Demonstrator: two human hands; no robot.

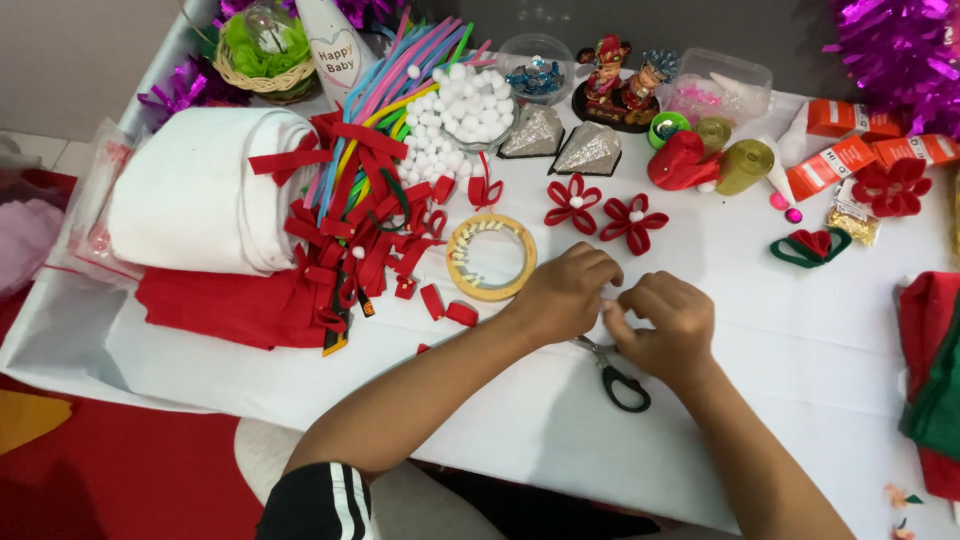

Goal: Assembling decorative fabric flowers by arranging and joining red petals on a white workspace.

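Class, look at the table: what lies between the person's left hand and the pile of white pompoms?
In the head view, a ring of tape lies flat on the white tablecloth between the left hand and the white pompoms.

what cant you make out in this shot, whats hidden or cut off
Head view only:
- What the left hand and right hand pinch between them: hidden by the curled fingers.
- Scissors: blades covered by the right hand, only the black handles show.
- Red and green fabric: cut off by the right edge.
- Purple tinsel: cut off at the top corner.
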